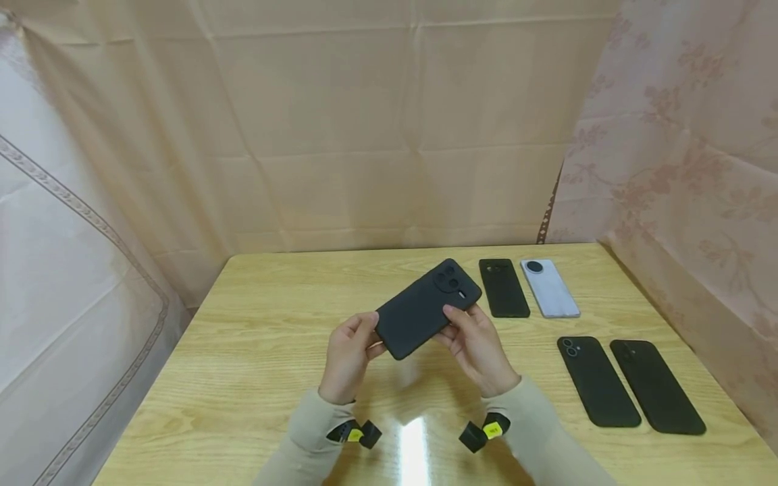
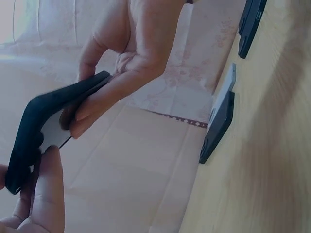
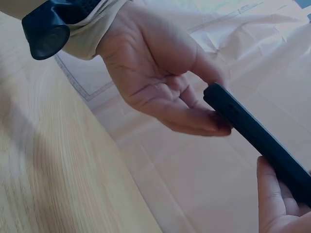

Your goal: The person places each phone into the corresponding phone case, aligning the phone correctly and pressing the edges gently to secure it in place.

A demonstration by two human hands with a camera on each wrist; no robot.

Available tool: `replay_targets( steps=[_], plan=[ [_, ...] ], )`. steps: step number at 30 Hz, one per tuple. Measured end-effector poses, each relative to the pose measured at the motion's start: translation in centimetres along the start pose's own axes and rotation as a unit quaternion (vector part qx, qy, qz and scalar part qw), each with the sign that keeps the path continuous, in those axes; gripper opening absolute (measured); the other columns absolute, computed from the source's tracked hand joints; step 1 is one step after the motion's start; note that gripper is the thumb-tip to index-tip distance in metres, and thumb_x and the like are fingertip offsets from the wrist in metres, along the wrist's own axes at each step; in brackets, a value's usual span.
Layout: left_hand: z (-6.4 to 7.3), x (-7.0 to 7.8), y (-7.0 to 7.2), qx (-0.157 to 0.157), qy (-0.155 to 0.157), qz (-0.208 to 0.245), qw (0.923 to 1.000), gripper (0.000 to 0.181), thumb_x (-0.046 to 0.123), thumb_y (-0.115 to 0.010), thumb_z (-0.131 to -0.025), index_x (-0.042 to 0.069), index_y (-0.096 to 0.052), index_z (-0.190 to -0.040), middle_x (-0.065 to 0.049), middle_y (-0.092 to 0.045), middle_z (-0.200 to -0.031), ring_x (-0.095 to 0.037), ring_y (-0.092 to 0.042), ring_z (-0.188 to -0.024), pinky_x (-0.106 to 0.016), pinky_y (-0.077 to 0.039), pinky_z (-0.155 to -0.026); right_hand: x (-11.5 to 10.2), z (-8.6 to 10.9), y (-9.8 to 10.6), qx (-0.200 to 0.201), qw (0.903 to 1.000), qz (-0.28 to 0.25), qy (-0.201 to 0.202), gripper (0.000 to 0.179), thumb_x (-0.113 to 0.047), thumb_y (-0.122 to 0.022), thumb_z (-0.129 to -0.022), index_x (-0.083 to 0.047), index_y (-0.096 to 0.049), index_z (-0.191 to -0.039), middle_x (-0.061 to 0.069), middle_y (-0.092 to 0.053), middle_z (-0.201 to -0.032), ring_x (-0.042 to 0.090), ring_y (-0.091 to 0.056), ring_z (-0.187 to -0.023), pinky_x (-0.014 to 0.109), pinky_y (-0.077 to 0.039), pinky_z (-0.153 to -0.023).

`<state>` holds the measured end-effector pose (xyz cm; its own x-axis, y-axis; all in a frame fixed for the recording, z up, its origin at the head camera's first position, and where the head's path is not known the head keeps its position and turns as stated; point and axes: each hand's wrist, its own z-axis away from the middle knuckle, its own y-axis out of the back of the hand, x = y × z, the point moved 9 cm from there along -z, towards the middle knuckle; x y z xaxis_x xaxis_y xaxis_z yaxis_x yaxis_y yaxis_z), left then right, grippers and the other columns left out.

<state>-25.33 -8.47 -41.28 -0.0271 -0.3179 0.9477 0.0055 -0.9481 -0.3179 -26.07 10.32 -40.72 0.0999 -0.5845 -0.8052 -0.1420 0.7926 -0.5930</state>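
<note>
Above the middle of the table, both hands hold a black-cased phone (image 1: 419, 310) tilted, its camera end up and to the right. Three dark round lenses and a small pale slot show on the face turned up in the head view. My left hand (image 1: 351, 354) pinches its lower left end between thumb and fingers. With the thumb on the near right edge and fingers beneath, my right hand (image 1: 477, 344) grips the camera end. In the left wrist view, a pale glossy strip shows on the underside of the cased phone (image 2: 29, 131). The right wrist view shows its narrow side.
On the right of the wooden table (image 1: 243, 364) lie a black phone case with cutouts (image 1: 506, 290) and a pale blue phone (image 1: 552, 290). Nearer me are a black phone with two lenses (image 1: 598, 381) and another black phone-shaped piece (image 1: 658, 386). Cloth curtains (image 1: 340, 135) enclose the table.
</note>
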Motion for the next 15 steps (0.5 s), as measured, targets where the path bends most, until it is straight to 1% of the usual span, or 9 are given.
replay_targets(
  steps=[2, 4, 7, 10, 12, 15],
  plan=[
    [0.1, -0.1, -0.3, -0.001, 0.001, 0.019, 0.9998, 0.018, 0.025, -0.06, -0.098, 0.009, -0.065, -0.093, 0.003, -0.069, -0.086, -0.009, -0.069, -0.075, -0.024, -0.059, -0.068, 0.0, 0.0, 0.0, 0.004, 1.0, -0.002, 0.007, 0.038, -0.004, -0.046, -0.102, -0.012, -0.038, -0.139, -0.001, -0.072, -0.106, 0.013, -0.073, -0.094, 0.032, -0.06, -0.083],
    [0.3, -0.3, -0.7, -0.007, 0.002, 0.037, 0.9993, 0.018, 0.027, -0.062, -0.098, 0.009, -0.064, -0.098, 0.003, -0.068, -0.089, -0.009, -0.069, -0.078, -0.024, -0.059, -0.069, -0.1, 0.0, 0.0, 0.009, 0.9999, -0.003, 0.013, 0.037, -0.005, -0.045, -0.103, -0.012, -0.038, -0.139, -0.001, -0.072, -0.106, 0.013, -0.073, -0.094, 0.032, -0.059, -0.083],
    [0.7, -0.6, -1.4, -0.019, 0.006, 0.049, 0.9986, 0.027, 0.024, -0.064, -0.096, 0.003, -0.061, -0.112, 0.002, -0.069, -0.095, -0.01, -0.07, -0.085, -0.025, -0.059, -0.074, -0.1, 0.0, 0.0, 0.016, 0.9996, -0.01, 0.019, 0.036, -0.005, -0.045, -0.103, -0.012, -0.038, -0.138, -0.001, -0.072, -0.106, 0.013, -0.072, -0.095, 0.032, -0.059, -0.085],
    [1.0, -0.8, -2.0, -0.031, 0.004, 0.054, 0.9981, 0.038, 0.019, -0.063, -0.096, -0.003, -0.054, -0.126, 0.0, -0.069, -0.102, -0.011, -0.07, -0.092, -0.026, -0.059, -0.079, -0.2, 0.1, 0.0, 0.017, 0.9995, -0.018, 0.022, 0.038, -0.006, -0.045, -0.103, -0.012, -0.037, -0.14, -0.001, -0.072, -0.109, 0.013, -0.071, -0.099, 0.032, -0.058, -0.087],
    [1.0, -0.8, -2.1, -0.032, 0.0, 0.062, 0.9975, 0.041, 0.016, -0.062, -0.097, -0.006, -0.052, -0.13, -0.001, -0.069, -0.104, -0.011, -0.071, -0.094, -0.025, -0.059, -0.08, -0.3, 0.1, -0.1, 0.011, 0.9994, -0.025, 0.022, 0.04, -0.007, -0.046, -0.103, -0.012, -0.035, -0.141, 0.0, -0.071, -0.112, 0.013, -0.071, -0.102, 0.033, -0.057, -0.088],
    [0.8, -0.7, -2.0, -0.029, -0.011, 0.067, 0.9973, 0.042, 0.016, -0.059, -0.099, -0.008, -0.052, -0.132, -0.002, -0.07, -0.105, -0.012, -0.072, -0.094, -0.025, -0.059, -0.08, -0.4, 0.2, -0.4, -0.008, 0.9992, -0.034, 0.021, 0.04, -0.006, -0.045, -0.104, -0.011, -0.034, -0.142, 0.001, -0.07, -0.115, 0.014, -0.07, -0.103, 0.034, -0.057, -0.089]
  ],
)
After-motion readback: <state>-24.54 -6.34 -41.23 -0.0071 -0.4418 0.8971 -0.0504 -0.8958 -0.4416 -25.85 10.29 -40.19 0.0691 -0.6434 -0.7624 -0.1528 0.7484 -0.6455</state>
